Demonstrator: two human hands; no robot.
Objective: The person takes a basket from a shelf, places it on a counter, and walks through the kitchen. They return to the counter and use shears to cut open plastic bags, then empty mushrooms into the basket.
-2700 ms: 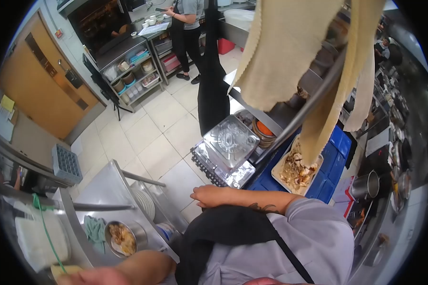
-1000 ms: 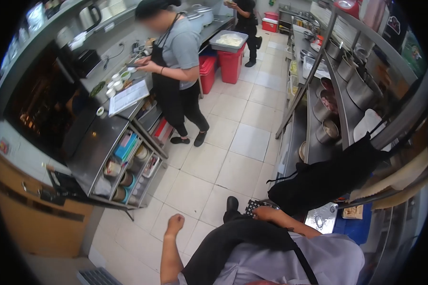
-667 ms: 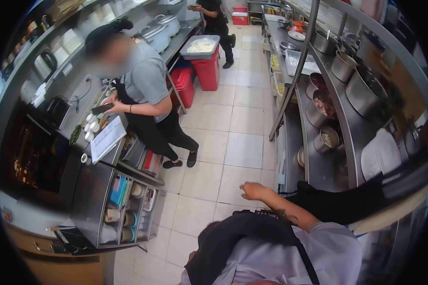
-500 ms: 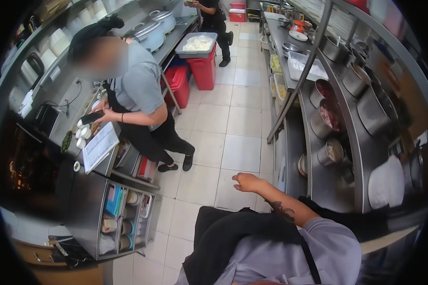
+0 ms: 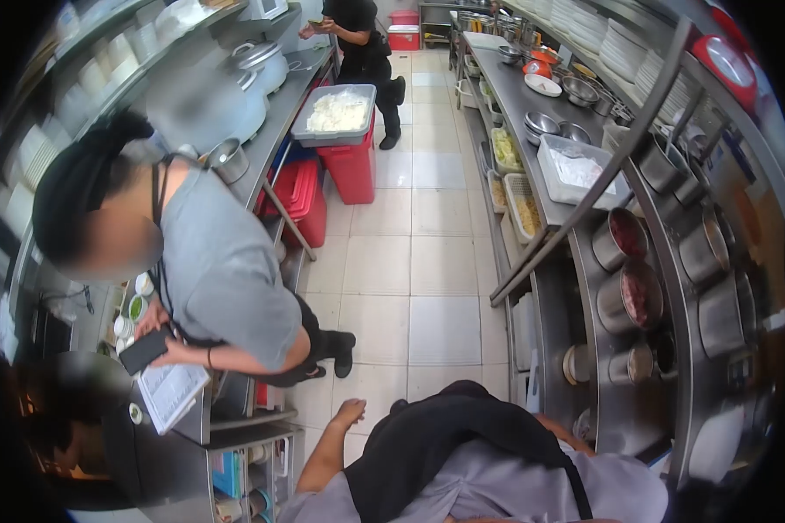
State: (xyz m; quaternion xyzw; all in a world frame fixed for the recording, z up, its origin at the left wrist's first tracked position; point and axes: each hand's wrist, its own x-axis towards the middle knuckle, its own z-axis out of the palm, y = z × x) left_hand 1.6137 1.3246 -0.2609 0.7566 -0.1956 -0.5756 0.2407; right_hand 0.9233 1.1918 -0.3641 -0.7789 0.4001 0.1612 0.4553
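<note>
My left hand [image 5: 351,413] hangs low in front of me over the tiled floor [image 5: 384,383]. Its fingers are loosely curled, with nothing visible in them, and it touches nothing. Only a bit of my right arm shows beside the black apron [image 5: 462,427]; the right hand itself is hidden. To the left of my left hand, a person [image 5: 227,253] in a grey shirt stands at the counter, holding a dark phone [image 5: 145,350] above a sheet of paper [image 5: 170,392].
A metal rack with pots [image 5: 630,296] runs along the right. A grey tub of white food [image 5: 336,113] rests on a red bin [image 5: 349,170] at the left of the aisle. Farther back stands another person [image 5: 362,48]. A low shelf [image 5: 227,427] is near left.
My view has moved forward along the aisle. The right hand has gone out of sight, and the left hand has come into view. The person with the phone appears nearer.
</note>
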